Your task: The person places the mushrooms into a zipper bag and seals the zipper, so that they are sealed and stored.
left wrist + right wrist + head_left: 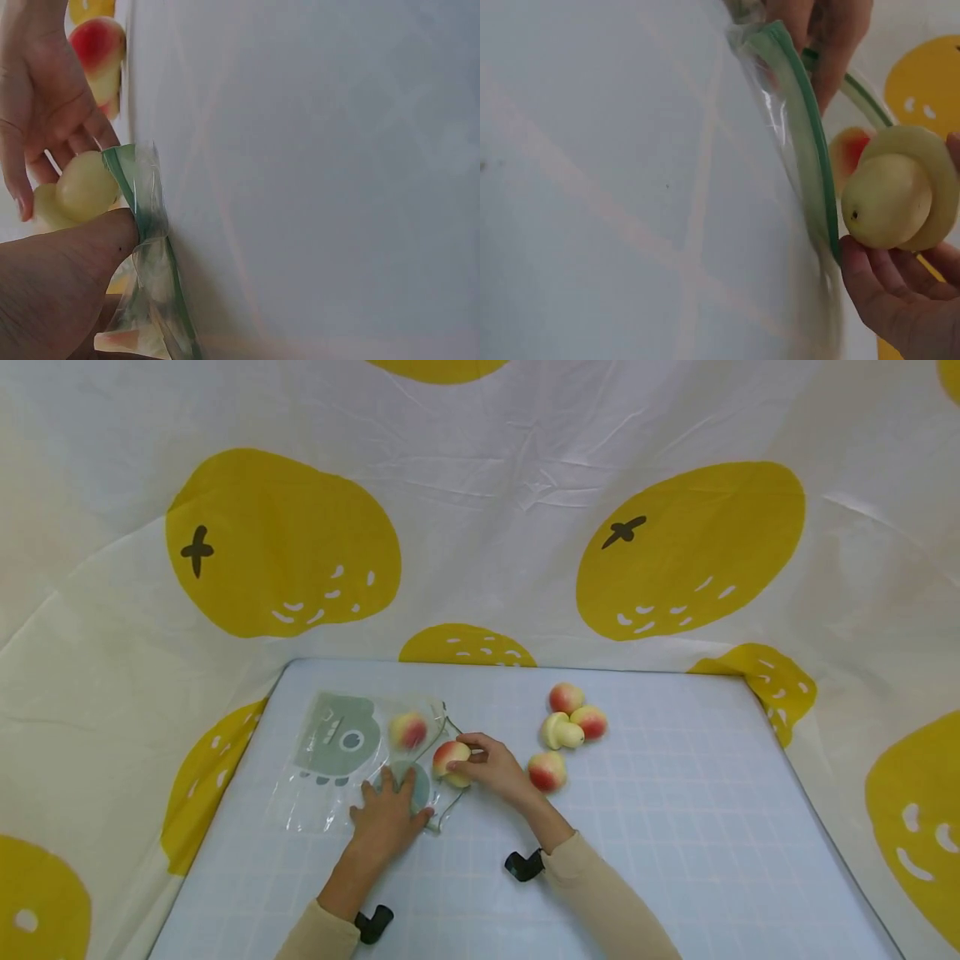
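Note:
A clear zip bag (pixel 300 806) with a green cartoon print lies flat at the left of the table. My left hand (pixel 386 821) rests on it with fingers spread, near its mouth; the left wrist view has my thumb (pixel 112 231) at the green-edged opening (pixel 126 176). In my right hand (pixel 497 770) I hold a toy mushroom (pixel 448 757), red and yellow on top, between thumb and fingers at the bag's mouth. Its pale rounded stem (pixel 889 201) faces the camera in the right wrist view. Inside the bag sits another toy mushroom (pixel 408 731).
Right of my right hand lie more toy mushrooms: a red-yellow one (pixel 547 772) closest, two others (pixel 566 697) farther back, and a pale one (pixel 561 732) on its side. A white curtain (pixel 487 527) with yellow fruit prints hangs behind the table (pixel 675 827).

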`<state>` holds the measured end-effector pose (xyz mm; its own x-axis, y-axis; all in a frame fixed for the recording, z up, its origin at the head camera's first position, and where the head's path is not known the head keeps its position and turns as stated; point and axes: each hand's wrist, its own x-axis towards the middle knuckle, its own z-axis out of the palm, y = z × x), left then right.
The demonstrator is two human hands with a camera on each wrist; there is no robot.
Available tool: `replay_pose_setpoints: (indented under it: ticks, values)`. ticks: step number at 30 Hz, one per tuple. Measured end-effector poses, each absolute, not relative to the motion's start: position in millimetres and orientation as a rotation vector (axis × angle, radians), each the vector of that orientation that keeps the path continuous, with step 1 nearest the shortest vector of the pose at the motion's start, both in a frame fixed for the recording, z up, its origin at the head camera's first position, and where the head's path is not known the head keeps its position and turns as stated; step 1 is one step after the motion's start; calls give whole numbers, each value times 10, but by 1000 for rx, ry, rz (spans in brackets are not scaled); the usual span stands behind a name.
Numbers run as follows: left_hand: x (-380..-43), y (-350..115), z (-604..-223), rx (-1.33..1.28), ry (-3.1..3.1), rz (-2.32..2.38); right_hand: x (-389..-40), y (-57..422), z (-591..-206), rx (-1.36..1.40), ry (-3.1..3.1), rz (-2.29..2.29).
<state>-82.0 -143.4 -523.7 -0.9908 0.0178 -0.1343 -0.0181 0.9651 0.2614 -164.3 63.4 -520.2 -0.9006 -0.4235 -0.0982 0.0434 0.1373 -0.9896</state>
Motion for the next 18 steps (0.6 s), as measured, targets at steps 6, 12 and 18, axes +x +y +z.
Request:
replay_pose_setpoints:
  ticks: [6, 12, 18]
  values:
    - [-819, -1437, -5245, 17, 2993, 406, -1667, 487, -5242, -390, 2346, -1660]
    - [-818, -1443, -5243, 31, 3000, 381, -1680, 340, -5259, -463, 2591, -1598]
    - [-818, -1447, -5259, 38, 3013, 367, -1649, 280, -5274, -525, 2702, -1535]
